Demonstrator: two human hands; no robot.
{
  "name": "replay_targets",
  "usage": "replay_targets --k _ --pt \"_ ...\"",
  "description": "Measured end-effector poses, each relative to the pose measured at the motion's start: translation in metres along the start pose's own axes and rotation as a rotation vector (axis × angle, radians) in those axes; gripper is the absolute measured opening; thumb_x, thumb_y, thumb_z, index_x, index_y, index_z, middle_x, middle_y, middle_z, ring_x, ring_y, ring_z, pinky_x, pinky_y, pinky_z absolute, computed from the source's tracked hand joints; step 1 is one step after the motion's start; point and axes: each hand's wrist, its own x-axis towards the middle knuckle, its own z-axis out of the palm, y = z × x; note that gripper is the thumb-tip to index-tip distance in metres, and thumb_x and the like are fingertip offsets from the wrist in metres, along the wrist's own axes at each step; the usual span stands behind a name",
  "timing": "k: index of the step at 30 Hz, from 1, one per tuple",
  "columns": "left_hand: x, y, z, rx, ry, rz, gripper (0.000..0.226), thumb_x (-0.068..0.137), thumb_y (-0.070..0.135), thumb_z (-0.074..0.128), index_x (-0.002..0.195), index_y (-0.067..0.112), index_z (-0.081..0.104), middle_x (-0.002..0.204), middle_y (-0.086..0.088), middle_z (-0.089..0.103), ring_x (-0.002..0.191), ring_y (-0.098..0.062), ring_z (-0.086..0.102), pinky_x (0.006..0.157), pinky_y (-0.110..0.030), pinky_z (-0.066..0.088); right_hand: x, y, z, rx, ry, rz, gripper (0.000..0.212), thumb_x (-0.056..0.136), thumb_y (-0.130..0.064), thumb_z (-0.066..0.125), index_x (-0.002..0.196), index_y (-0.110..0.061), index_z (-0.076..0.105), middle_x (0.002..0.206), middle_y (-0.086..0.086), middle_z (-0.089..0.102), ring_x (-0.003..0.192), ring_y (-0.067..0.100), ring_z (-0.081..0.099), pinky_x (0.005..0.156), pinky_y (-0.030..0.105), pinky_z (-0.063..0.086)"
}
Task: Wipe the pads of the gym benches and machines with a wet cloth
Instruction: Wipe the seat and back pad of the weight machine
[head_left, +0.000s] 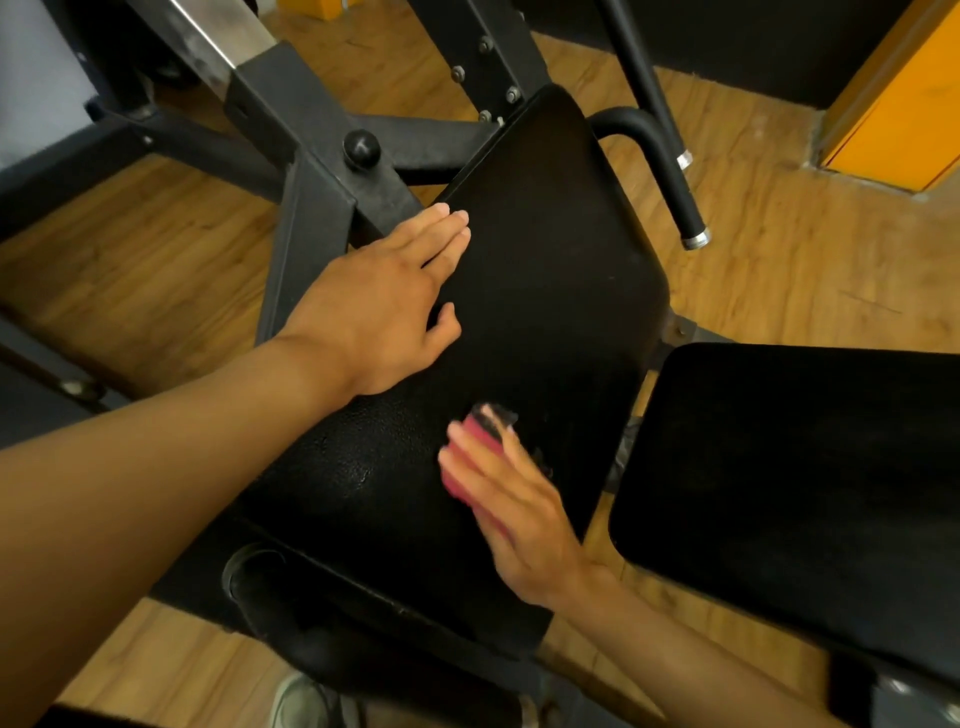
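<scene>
My left hand (384, 306) lies flat, fingers straight, on the black textured pad (550, 270). My right hand (514, 499) presses the pink cloth (467, 441) onto its near half. Wood-plank floor (130, 270), dark steel frame (306, 171), second pad (789, 467) alongside, orange wall (898, 104).

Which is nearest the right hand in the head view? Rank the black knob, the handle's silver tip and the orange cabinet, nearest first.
From the right hand:
1. Black knob, up left on the frame.
2. Handle's silver tip, up right beside the pad; too close to the knob to call firmly.
3. Orange cabinet, far top right corner.
</scene>
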Motion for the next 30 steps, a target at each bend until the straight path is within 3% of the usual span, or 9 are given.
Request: replay_targets --k 3,8,12,15,18,22,25,28,30 --pt "0.000 0.001 0.000 -0.001 0.001 0.000 0.070 0.101 0.043 0.036 0.164 0.014 0.020 0.172 0.007 0.008 0.157 -0.007 0.001 0.111 -0.037 0.042 0.024 0.038 -0.018 -0.059 -0.020 -0.084 0.044 0.106 -0.006 0.036 0.148 -0.007 0.048 0.160 0.010 0.038 0.152 0.031 0.031 0.126 0.049 0.020" --pt "-0.002 0.000 0.000 0.011 0.005 0.001 0.069 0.103 0.043 0.038 0.164 0.014 0.020 0.172 0.006 0.009 0.157 -0.007 0.002 0.109 -0.038 0.044 0.138 0.152 -0.075 0.117 0.509 0.681 0.049 0.103 0.000 0.044 0.149 -0.015 0.050 0.160 0.003 0.041 0.151 0.015 0.032 0.126 0.045 0.023" --pt "-0.001 -0.001 0.001 0.013 0.010 0.000 0.069 0.103 0.043 0.039 0.163 0.014 0.020 0.172 0.006 0.009 0.157 -0.008 0.002 0.112 -0.039 0.042 0.146 0.164 -0.074 0.097 0.606 0.830 0.050 0.105 -0.005 0.044 0.152 -0.021 0.046 0.163 -0.003 0.035 0.152 0.013 0.027 0.127 0.040 0.020" --pt "-0.001 -0.002 0.002 0.013 0.010 -0.003 0.070 0.103 0.043 0.039 0.163 0.014 0.021 0.172 0.006 0.010 0.157 -0.008 0.003 0.110 -0.039 0.044 0.111 0.131 -0.056 -0.019 0.533 0.781 0.049 0.107 -0.012 0.043 0.155 -0.025 0.042 0.165 -0.006 0.030 0.154 0.009 0.019 0.128 0.038 0.015" --pt "0.000 0.000 0.001 0.015 0.004 -0.002 0.070 0.103 0.043 0.039 0.163 0.013 0.022 0.172 0.005 0.011 0.157 -0.008 0.004 0.108 -0.040 0.045 0.045 0.084 -0.033 -0.042 0.377 0.593 0.048 0.108 -0.011 0.044 0.156 -0.020 0.040 0.165 -0.005 0.032 0.154 0.006 0.020 0.127 0.044 0.019" --pt "-0.001 -0.002 0.002 0.022 0.010 -0.008 0.069 0.102 0.043 0.040 0.162 0.012 0.024 0.171 0.004 0.013 0.157 -0.009 0.006 0.107 -0.043 0.047 -0.060 0.009 0.007 -0.006 0.137 0.353 0.052 0.104 0.000 0.049 0.153 -0.013 0.041 0.166 -0.003 0.030 0.156 0.025 0.022 0.127 0.048 0.016" --pt "-0.001 -0.003 0.004 0.032 0.020 0.001 0.069 0.102 0.043 0.039 0.162 0.011 0.025 0.171 0.004 0.016 0.157 -0.010 0.008 0.108 -0.045 0.048 -0.116 -0.005 0.022 -0.057 -0.043 0.177 0.058 0.103 -0.004 0.048 0.157 -0.021 0.035 0.166 -0.003 0.030 0.154 0.034 0.024 0.125 0.053 0.021" --pt "-0.001 -0.004 0.005 0.042 0.016 -0.002 0.070 0.102 0.044 0.038 0.162 0.012 0.025 0.171 0.005 0.015 0.157 -0.010 0.007 0.107 -0.045 0.049 -0.108 0.010 0.010 -0.152 -0.104 0.035 0.068 0.100 -0.001 0.047 0.159 -0.029 0.029 0.167 -0.005 0.026 0.153 0.035 0.027 0.125 0.053 0.022" --pt "-0.001 -0.003 0.005 0.048 0.017 -0.004 0.070 0.101 0.045 0.038 0.162 0.012 0.025 0.171 0.005 0.015 0.157 -0.009 0.007 0.106 -0.046 0.049 -0.067 0.021 0.001 -0.123 -0.023 0.097 0.063 0.100 0.002 0.046 0.157 -0.023 0.035 0.167 -0.005 0.027 0.155 0.030 0.024 0.127 0.047 0.014"
